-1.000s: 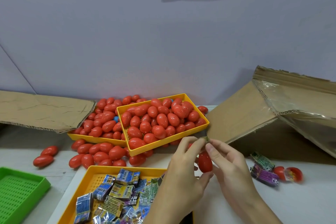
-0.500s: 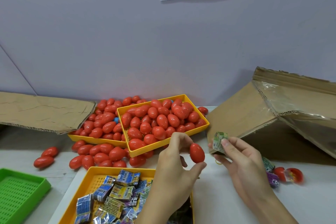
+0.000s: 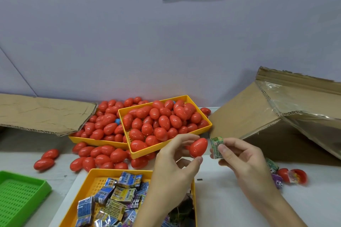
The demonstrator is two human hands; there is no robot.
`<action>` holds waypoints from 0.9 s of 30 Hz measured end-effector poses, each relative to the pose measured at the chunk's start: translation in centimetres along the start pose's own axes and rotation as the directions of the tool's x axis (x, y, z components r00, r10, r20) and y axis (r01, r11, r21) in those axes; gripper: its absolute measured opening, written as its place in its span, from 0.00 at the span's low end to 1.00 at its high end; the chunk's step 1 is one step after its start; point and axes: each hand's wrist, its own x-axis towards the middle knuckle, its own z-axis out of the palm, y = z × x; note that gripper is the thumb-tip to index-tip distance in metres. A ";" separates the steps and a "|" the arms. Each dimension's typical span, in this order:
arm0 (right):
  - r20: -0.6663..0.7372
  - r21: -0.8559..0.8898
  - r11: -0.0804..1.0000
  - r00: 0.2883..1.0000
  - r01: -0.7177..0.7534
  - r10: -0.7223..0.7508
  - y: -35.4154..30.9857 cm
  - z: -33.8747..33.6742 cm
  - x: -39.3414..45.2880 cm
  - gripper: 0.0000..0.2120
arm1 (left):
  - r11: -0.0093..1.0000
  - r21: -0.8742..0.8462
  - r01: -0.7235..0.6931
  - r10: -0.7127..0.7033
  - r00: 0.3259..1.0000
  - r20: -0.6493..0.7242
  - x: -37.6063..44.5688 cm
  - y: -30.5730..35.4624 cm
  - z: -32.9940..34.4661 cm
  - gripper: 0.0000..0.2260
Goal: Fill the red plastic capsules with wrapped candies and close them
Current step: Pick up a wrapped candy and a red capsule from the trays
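Two hands: both are raised above the surface (image 3: 230, 199), just in front of the heaped yellow tray (image 3: 207, 125).
Left hand: the left hand (image 3: 173, 167) holds one red capsule (image 3: 198, 147) between thumb below and fingertips above; the fingers are curled and pinch it.
Right hand: the right hand (image 3: 243, 160) pinches a green wrapped candy (image 3: 216, 146) with thumb and index finger, just to the right of the capsule and almost touching it.
Capsule state: it looks closed in this view; I cannot see a seam or an opening.
Handling of capsule: I judge it light, stiff and smooth, so it can slip. It is better to take hold on both ends of the egg shape, one half in each hand, when it is pulled apart.
Handling of candy: it looks small, light and a little soft, with crinkly foil. A pinch on the flat sides seems enough.
Supply: the candy tray (image 3: 92, 177) stands nearer to the person than the heaped yellow tray.
Step in hand: probably opening the capsule.
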 end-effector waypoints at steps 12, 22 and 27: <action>0.145 -0.114 0.988 0.986 0.100 -0.083 -1.1 -0.1 -0.5 0.09 | 0.996 0.087 0.030 -0.030 1.000 0.002 -0.1 -0.1 0.1 0.16; 0.141 -0.136 0.984 0.986 0.111 -0.092 -0.8 -0.1 -0.4 0.11 | 0.995 0.101 0.024 -0.026 1.000 0.017 -0.1 -0.2 -0.1 0.17; 0.158 -0.182 0.977 0.984 0.111 -0.083 -0.9 0.0 -0.6 0.14 | 0.993 0.115 0.019 -0.021 1.000 0.021 -0.1 -0.4 -0.2 0.18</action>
